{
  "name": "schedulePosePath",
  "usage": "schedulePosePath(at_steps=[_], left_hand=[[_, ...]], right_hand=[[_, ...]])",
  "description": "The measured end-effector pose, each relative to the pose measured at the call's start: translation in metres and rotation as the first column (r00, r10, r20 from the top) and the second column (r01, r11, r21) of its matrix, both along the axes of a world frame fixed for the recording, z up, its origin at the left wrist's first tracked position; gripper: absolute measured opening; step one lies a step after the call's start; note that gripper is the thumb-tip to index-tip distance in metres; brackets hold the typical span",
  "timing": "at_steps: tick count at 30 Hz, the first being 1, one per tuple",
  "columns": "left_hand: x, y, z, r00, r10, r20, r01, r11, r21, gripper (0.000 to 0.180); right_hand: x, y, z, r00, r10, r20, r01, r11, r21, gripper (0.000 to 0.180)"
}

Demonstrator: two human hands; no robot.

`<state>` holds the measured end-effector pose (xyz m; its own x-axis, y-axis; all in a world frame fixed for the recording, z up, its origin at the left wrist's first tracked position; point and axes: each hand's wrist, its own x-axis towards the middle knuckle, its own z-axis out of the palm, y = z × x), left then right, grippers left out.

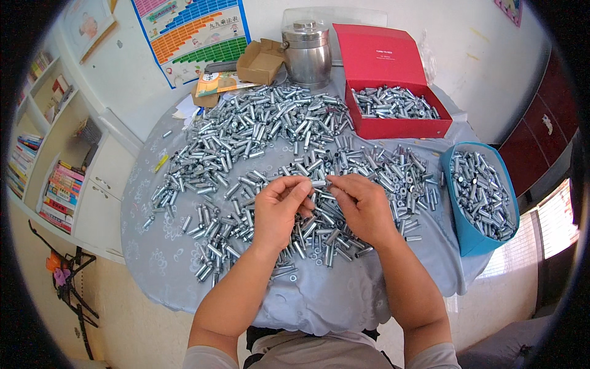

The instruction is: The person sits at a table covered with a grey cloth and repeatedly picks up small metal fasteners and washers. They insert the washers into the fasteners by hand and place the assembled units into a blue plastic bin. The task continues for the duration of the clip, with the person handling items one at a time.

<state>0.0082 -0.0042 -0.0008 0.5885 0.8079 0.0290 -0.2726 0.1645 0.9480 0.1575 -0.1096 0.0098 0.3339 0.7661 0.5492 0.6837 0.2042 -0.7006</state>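
Over the middle of the table, my left hand (278, 209) and my right hand (364, 204) meet fingertip to fingertip. Between their pinched fingers lies a short silver metal sleeve (319, 183), held roughly level; both hands seem to grip it, one at each end. Fingers hide part of it. Below and around them spreads a loose pile of metal sleeves and bolt parts (246, 132). Flat round washers (402, 195) are mixed in, mostly right of my right hand.
A red box (399, 127) with its lid raised holds many metal bolts at the back right. Nearer, a blue bin (476, 246) of similar parts stands at the table's right edge. A steel pot (306, 55), a small cardboard box (260, 61) and a yellow marker (161, 163) are farther out.
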Motion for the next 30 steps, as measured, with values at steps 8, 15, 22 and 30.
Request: schedulePosePath(at_steps=[8, 15, 22, 30], left_hand=[[0.0, -0.003, 0.005, 0.996, -0.063, -0.058, 0.066, 0.997, 0.042, 0.018], [0.001, -0.001, 0.002, 0.996, 0.044, -0.074, -0.037, 0.995, 0.096, 0.017], [-0.002, -0.002, 0.014, 0.988, 0.015, -0.153, 0.02, 0.973, 0.23, 0.022], [-0.066, 0.017, 0.033, 0.953, 0.195, -0.233, -0.143, 0.965, 0.22, 0.019]], right_hand=[[-0.002, -0.007, 0.014, 0.98, -0.022, -0.199, 0.003, 0.996, -0.095, 0.024], [0.014, -0.006, 0.006, 0.956, -0.164, -0.243, 0.146, 0.985, -0.09, 0.019], [0.015, -0.003, 0.002, 0.966, -0.22, -0.133, 0.224, 0.974, 0.018, 0.017], [0.004, -0.001, 0.001, 0.988, -0.116, -0.1, 0.123, 0.991, 0.059, 0.012]])
